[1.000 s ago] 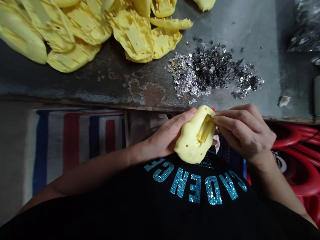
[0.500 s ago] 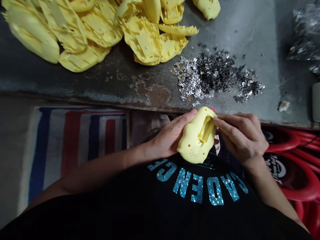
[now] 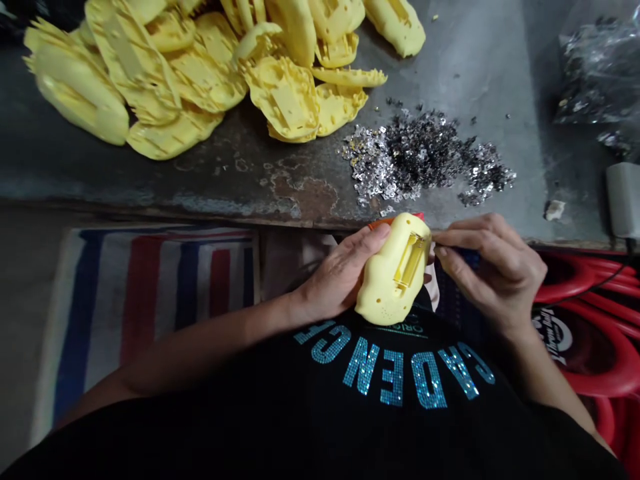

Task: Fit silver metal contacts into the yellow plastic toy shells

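My left hand (image 3: 345, 267) is closed around the left side of a yellow plastic toy shell (image 3: 373, 293), its fingers partly hidden beneath. The shell is tilted, outer face up, showing a long battery compartment (image 3: 411, 263) with metal contacts at its far end, screw holes and a cluster of small holes. Just right of that compartment end, my right hand (image 3: 487, 267) has thumb and forefinger pinched together; whatever is between them is too small to make out. A heap of small metal contact plates (image 3: 430, 153) lies on the table beyond my hands.
Several yellow shell halves (image 3: 285, 97) are piled at the back left of the grey metal table (image 3: 225, 190). A clear bag of metal pieces (image 3: 595, 73) and a white block (image 3: 623, 200) sit at right. Red rings (image 3: 605, 373) are stacked below the table's right end.
My right fingertips have moved from over the compartment's far end to just beyond the shell's right edge. The shell has turned slightly in my left hand, and the view has shifted.
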Motion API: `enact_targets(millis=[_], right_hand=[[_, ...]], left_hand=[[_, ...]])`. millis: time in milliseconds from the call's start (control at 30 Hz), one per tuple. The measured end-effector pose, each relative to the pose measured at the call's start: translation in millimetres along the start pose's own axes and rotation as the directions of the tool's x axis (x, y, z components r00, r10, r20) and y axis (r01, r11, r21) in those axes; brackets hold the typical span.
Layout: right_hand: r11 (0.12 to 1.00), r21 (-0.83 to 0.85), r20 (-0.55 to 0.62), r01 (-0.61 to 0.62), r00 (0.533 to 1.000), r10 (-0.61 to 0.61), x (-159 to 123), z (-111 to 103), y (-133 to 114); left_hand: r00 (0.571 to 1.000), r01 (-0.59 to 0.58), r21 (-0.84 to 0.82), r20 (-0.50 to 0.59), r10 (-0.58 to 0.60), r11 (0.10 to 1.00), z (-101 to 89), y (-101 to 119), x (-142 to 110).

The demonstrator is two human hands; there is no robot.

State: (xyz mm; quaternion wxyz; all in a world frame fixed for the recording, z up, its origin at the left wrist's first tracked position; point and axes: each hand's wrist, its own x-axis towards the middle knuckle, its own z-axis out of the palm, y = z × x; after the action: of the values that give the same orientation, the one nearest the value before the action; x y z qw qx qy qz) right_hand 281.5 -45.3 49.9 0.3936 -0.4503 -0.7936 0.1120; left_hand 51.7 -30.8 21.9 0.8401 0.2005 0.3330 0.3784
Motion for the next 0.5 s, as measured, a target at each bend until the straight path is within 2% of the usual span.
enact_targets(millis=[100,267,367,500], right_hand=[[0.999,-0.003,0.049,0.032,0.998,-0.032,11,-4,0],[0.977,-0.153,0.118,0.151,0.984,-0.134,14,0,5],[0.988,-0.116,0.090,0.103,0.992,-0.093,9,4,7],[1.000,-0.010,0.029,0.007,1.000,-0.007,3,8,8]], left_hand=[[0.999,-0.030,0.037,0.013,0.030,0.999,0.8,-3,0],[0.998,-0.057,0.098,-0.013,0.059,0.994,-1.9,-7,1],[1.000,-0.002,0.049,-0.019,0.003,0.999,-3.1,-7,2],[0.999,0.041,0.003,0.030,-0.041,0.999,-1.7,-5,6]])
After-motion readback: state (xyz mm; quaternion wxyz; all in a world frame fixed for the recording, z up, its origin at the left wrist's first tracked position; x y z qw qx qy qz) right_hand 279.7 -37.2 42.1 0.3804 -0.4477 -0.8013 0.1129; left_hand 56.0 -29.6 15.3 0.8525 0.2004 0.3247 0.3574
